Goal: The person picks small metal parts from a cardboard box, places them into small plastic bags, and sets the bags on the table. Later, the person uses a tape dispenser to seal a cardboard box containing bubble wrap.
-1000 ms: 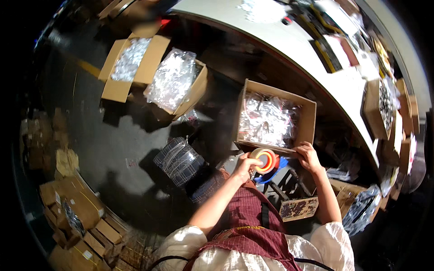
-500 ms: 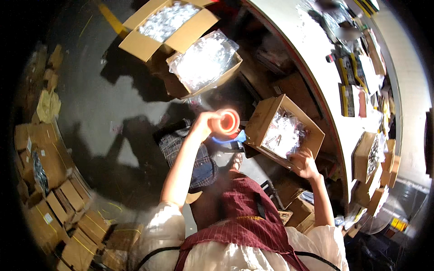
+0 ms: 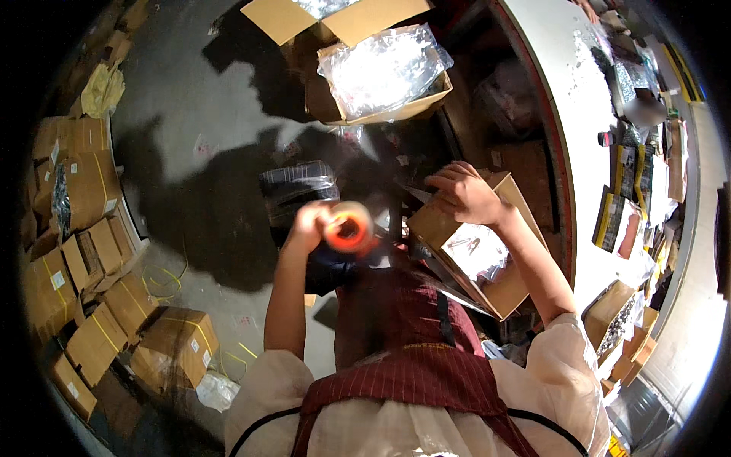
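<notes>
My left hand (image 3: 310,226) is closed round a roll of packing tape (image 3: 348,227) with an orange-red core, blurred by motion. On the right, an open cardboard box (image 3: 434,225) stands tilted, with shiny clear plastic-wrapped pieces (image 3: 474,250) inside. My right hand (image 3: 460,190) reaches across this box, its bent fingers at the far left edge; the fingertips are partly hidden. Beneath the tape lies a dark, plastic-wrapped bundle (image 3: 301,183).
Ahead stands another open carton (image 3: 388,116) topped with clear plastic bags. A white worktable (image 3: 567,91) curves along the right, with packets and small boxes on it. Cardboard cartons (image 3: 95,183) are stacked at the left. A yellow strap (image 3: 171,286) lies on the floor.
My right hand has moved from the box's near edge to its far left edge. The tape in my left hand has come lower and to the left. The whole view has shifted.
</notes>
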A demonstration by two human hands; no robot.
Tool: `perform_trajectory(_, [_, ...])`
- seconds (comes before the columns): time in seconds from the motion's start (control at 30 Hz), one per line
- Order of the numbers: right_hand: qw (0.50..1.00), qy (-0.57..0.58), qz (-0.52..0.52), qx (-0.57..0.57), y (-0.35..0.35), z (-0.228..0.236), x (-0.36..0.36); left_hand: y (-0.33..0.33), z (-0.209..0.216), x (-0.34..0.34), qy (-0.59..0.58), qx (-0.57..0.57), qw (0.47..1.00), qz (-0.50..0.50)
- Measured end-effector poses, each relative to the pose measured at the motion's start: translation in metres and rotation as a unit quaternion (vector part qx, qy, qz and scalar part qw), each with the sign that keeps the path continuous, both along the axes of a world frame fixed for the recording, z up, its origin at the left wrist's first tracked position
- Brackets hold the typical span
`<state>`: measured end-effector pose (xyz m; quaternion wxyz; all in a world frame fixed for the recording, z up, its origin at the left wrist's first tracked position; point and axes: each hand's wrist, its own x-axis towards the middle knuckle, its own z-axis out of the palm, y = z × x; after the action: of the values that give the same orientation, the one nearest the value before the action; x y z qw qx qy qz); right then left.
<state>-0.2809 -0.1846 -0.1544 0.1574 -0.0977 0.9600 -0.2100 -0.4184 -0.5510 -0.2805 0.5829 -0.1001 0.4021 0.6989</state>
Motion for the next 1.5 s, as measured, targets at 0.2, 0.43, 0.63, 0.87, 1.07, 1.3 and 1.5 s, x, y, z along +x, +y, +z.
perform_trajectory(0.2, [0.998, -0.029, -0.042, -0.026, 0.032, -0.046, 0.032, -0.045, 0.064, 0.045, 0.081, -0.184, 0.975, 0.092])
perform_trajectory(0.43, [0.993, 0.063, -0.019, -0.101, 0.019, -0.012, 0.001, 0.057, 0.05, -0.004, 0.044, -0.013, 0.995, 0.089])
perform_trajectory(0.63, [0.984, 0.085, -0.125, -0.098, 0.029, 0.017, 0.021, 0.157, -0.013, -0.03, 0.055, 0.09, 0.994, 0.041])
perform_trajectory(0.87, [0.97, 0.2, 0.113, -0.081, -0.001, 0.063, -0.039, 0.25, 0.036, -0.061, 0.058, 0.038, 0.954, -0.29])
perform_trajectory(1.07, [0.91, 0.089, 0.394, 0.094, -0.049, 0.01, -0.056, 0.296, 0.051, -0.065, 0.206, 0.035, 0.877, -0.432])
perform_trajectory(1.3, [0.906, 0.054, 0.378, 0.18, -0.012, 0.006, -0.052, 0.315, 0.051, -0.065, 0.286, 0.042, 0.832, -0.473])
perform_trajectory(1.5, [0.911, 0.116, 0.369, 0.143, 0.038, 0.007, -0.083, 0.309, 0.041, -0.071, 0.266, 0.005, 0.897, -0.353])
